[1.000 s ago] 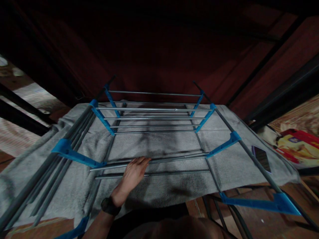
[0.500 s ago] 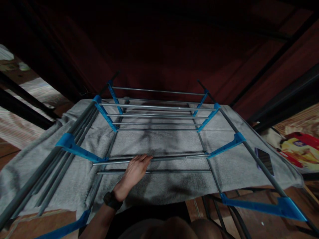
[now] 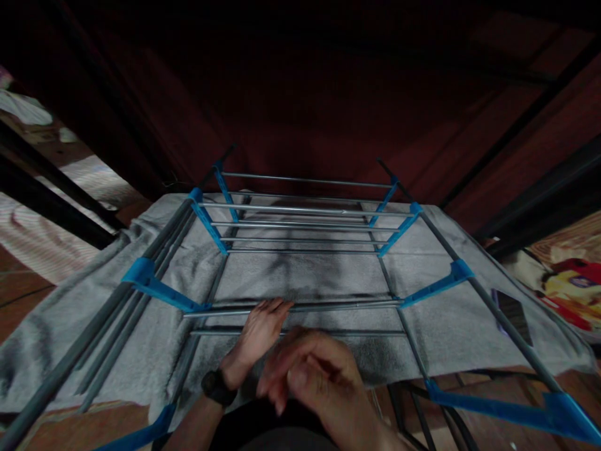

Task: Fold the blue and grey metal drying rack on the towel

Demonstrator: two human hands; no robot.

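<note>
My left hand (image 3: 263,326), wearing a dark wristwatch (image 3: 218,387), is closed over a grey metal tube (image 3: 347,307). The tube lies across a rack frame between two blue plastic brackets; its left end sticks out beside the left blue bracket (image 3: 164,293), while its right end meets the right blue bracket (image 3: 436,285). My right hand (image 3: 323,382) is in front of my body, just right of my left wrist. Its fingers are loosely curled and somewhat blurred, with nothing visible in them. A second crossbar (image 3: 357,333) runs below the held tube, partly behind both hands.
More crossbars (image 3: 305,211) join the far blue brackets. Several loose tubes (image 3: 110,351) lie along the left side on a grey blanket (image 3: 300,275). A phone (image 3: 514,315) is at the right, near a red and yellow package (image 3: 570,291). A dark red surface stands behind.
My right hand has come into view from below. My left hand stays on the tube. The whole view has shifted slightly, with the rack now a little lower and farther right.
</note>
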